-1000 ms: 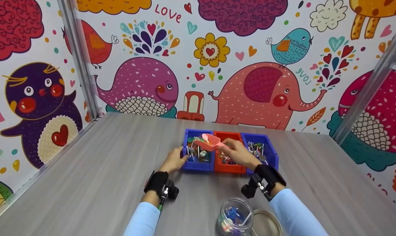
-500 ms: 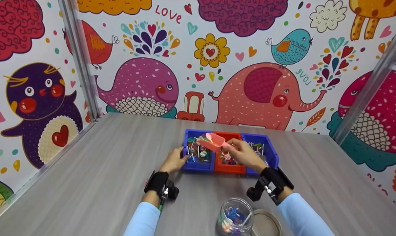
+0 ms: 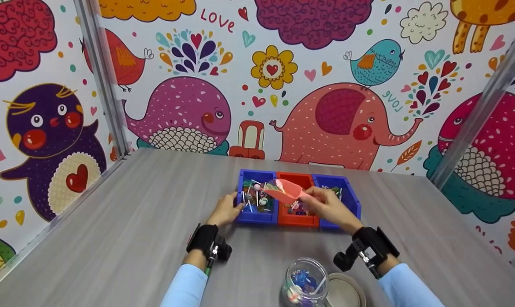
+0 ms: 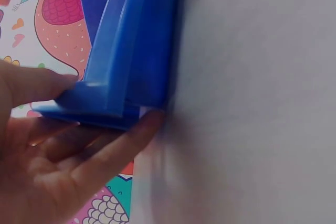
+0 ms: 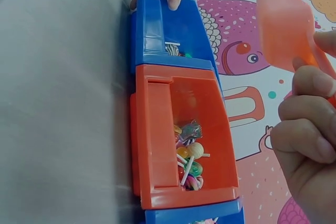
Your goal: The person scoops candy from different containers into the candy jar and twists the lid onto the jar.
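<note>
My right hand grips the handle of a pink scoop, held above the bins. Wrapped sweets and a lollipop lie in the scoop. At the left, my left hand holds the side wall of a blue bin; the left wrist view shows the thumb on one side of the wall and fingers on the other. Lollipops and wrapped sweets lie in this bin. A red bin joins it in the middle, also with lollipops and sweets inside. The scoop's tip hangs near the divide between these two.
A second blue bin with sweets forms the right end of the row. Nearer me stands an uncovered glass jar partly filled with sweets, and a round lid lies beside it. Printed walls border the grey table.
My right hand and the scoop have shifted to the right, from above the left blue bin toward the red one. My left hand stays on the blue bin.
</note>
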A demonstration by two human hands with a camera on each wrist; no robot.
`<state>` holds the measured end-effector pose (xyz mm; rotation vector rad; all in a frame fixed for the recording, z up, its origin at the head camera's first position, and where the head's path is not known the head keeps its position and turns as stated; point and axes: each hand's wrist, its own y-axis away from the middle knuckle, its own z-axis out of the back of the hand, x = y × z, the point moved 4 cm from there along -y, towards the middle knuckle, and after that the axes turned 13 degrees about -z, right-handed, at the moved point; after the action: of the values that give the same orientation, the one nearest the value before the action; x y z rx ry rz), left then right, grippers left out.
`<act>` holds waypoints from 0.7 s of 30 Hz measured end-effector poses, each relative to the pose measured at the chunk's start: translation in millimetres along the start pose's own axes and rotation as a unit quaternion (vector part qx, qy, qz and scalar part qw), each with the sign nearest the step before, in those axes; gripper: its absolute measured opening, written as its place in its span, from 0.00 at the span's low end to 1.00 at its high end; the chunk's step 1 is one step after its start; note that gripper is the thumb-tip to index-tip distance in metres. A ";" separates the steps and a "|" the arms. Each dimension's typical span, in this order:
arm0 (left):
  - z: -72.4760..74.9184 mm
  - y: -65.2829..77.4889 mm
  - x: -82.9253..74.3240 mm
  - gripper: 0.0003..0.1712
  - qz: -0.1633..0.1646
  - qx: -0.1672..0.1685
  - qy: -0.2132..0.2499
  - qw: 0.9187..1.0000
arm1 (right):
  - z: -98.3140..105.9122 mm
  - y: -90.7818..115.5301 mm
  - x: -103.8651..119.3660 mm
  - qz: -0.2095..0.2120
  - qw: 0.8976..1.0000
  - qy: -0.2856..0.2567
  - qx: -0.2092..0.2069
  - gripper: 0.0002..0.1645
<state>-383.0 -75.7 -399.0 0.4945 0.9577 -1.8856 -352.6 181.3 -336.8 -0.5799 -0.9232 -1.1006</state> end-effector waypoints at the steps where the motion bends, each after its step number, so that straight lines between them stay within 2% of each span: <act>1: -0.2 0.1 0.1 0.16 0.000 0.001 -0.001 1.000 | 0.0 2.1 -0.6 0.002 1.000 0.001 0.002 0.19; 12: 0.8 0.1 -0.9 0.18 0.004 0.001 0.000 1.000 | 1.4 24.9 -4.4 0.001 1.000 0.018 -0.003 0.19; 21: -0.7 -0.2 -0.3 0.19 0.018 0.007 0.007 1.000 | 11.4 41.0 -5.2 0.055 0.998 -0.003 0.018 0.13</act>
<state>-383.0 -75.0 -399.1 0.5309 0.9404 -1.8589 -319.2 208.0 -333.7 -0.5984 -0.9042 -0.9815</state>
